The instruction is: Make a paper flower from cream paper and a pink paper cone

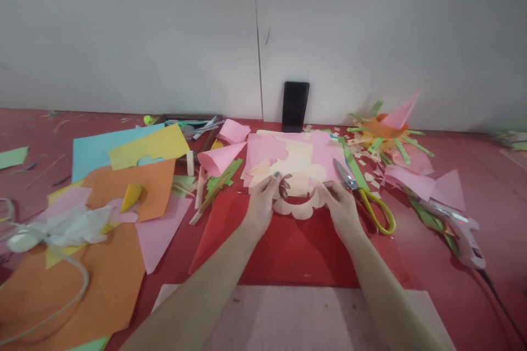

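Note:
Between my hands is a cream paper ring (299,210) with a scalloped outer edge and a round hole in its middle. My left hand (263,197) pinches its left side, and my right hand (340,205) pinches its right side. The ring is held above a red sheet (304,255) and pink paper sheets (325,145). Just beyond my right hand lie scissors (376,211) with yellow handles, blades pointing away to the left. A pink paper cone (220,160) rests on its side past my left hand.
A black phone (295,107) leans on the white wall. A hot glue gun (461,230) with a cord lies at right, near an orange and green paper piece (387,129) bearing a pink cone. Orange sheets (94,279), a blue sheet (90,151) and a white cable (84,279) spread at left.

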Motion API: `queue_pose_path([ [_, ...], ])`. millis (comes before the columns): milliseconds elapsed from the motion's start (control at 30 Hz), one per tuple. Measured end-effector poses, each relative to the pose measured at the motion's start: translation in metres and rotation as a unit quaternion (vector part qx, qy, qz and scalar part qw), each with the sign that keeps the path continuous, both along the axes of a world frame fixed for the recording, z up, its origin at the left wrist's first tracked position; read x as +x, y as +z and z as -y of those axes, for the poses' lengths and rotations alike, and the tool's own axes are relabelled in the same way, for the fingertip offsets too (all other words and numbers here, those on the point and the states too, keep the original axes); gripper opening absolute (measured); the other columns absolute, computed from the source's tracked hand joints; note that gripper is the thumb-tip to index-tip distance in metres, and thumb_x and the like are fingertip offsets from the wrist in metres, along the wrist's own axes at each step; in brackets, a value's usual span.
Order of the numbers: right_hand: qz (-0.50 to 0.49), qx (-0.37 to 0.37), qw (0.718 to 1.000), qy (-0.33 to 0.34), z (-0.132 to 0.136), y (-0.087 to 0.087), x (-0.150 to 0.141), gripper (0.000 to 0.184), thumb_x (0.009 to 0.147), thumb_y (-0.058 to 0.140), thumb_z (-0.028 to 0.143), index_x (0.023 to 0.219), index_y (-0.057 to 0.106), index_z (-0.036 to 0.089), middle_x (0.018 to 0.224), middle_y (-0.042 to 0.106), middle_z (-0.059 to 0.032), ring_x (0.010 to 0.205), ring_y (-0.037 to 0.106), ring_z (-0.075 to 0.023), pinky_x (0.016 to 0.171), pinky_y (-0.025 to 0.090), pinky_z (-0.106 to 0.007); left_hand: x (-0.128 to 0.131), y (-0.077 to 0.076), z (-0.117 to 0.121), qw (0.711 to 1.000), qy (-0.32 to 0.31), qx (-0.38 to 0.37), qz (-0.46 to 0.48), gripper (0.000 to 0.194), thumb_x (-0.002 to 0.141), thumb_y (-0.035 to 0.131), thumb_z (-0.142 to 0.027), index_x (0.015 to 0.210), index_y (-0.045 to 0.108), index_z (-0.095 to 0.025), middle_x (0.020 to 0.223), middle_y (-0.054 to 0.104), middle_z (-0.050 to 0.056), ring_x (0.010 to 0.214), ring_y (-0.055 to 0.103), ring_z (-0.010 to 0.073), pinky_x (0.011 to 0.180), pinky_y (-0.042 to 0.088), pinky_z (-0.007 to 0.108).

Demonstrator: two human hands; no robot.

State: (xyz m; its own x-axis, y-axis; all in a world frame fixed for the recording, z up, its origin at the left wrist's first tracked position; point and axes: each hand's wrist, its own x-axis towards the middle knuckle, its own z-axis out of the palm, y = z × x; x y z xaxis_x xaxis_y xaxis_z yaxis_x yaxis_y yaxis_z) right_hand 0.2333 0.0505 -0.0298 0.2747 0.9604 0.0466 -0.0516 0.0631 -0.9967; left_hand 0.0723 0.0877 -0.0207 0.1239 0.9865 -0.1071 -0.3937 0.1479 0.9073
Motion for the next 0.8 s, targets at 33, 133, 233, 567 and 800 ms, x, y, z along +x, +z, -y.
queue_pose_path([
  [33, 0.002, 0.002, 1.000, 0.002, 0.0000, 0.0011, -0.0003, 0.026, 0.074, 0.065, 0.042, 0.065, 0.060, 0.018, 0.055, 0.058, 0.0021, 0.051, 0.051, -0.0114, 0.052, 0.042, -0.024, 0.0002, -0.0001, 0.0001, 1.000, 0.000, 0.003, 0.000, 0.027, 0.078, 0.060, -0.039, 0.070, 0.066, -0.013, 0.069, 0.060, 0.001, 0.054, 0.048, 0.0069, 0.056, 0.038, 0.022],
  [133, -0.011, 0.009, 1.000, 0.004, -0.0003, 0.0034, -0.0006, 0.024, 0.073, 0.067, 0.040, 0.064, 0.060, 0.019, 0.055, 0.057, 0.0029, 0.051, 0.049, -0.0104, 0.052, 0.041, -0.023, 0.0007, -0.0003, -0.0001, 1.000, 0.000, 0.008, -0.002, 0.027, 0.077, 0.060, -0.038, 0.067, 0.065, -0.013, 0.069, 0.060, 0.001, 0.054, 0.047, 0.0066, 0.056, 0.039, 0.022],
  [233, -0.030, 0.000, 1.000, 0.002, -0.0005, 0.0045, -0.0004, 0.022, 0.070, 0.069, 0.039, 0.065, 0.061, 0.018, 0.057, 0.058, 0.0027, 0.052, 0.049, -0.0100, 0.052, 0.040, -0.022, 0.0005, -0.0007, -0.0005, 1.000, 0.002, 0.009, -0.006, 0.027, 0.077, 0.061, -0.038, 0.066, 0.065, -0.013, 0.069, 0.060, 0.001, 0.054, 0.047, 0.0066, 0.057, 0.039, 0.022],
  [567, -0.090, -0.025, 0.996, -0.003, -0.0004, 0.0019, 0.0008, 0.021, 0.065, 0.074, 0.035, 0.068, 0.061, 0.018, 0.060, 0.061, 0.0015, 0.055, 0.052, -0.0111, 0.055, 0.043, -0.023, 0.0006, 0.0007, -0.0001, 1.000, 0.001, 0.000, -0.002, 0.027, 0.077, 0.060, -0.038, 0.071, 0.067, -0.013, 0.066, 0.059, 0.001, 0.054, 0.046, 0.0074, 0.057, 0.039, 0.022],
  [800, -0.088, -0.032, 0.996, 0.003, -0.0001, 0.0037, 0.0005, 0.021, 0.066, 0.073, 0.036, 0.066, 0.060, 0.019, 0.058, 0.059, 0.0027, 0.053, 0.053, -0.0117, 0.056, 0.044, -0.025, 0.0010, 0.0016, -0.0003, 1.000, 0.004, -0.005, -0.004, 0.027, 0.076, 0.061, -0.038, 0.070, 0.066, -0.013, 0.066, 0.059, 0.001, 0.054, 0.046, 0.0076, 0.057, 0.039, 0.022],
])
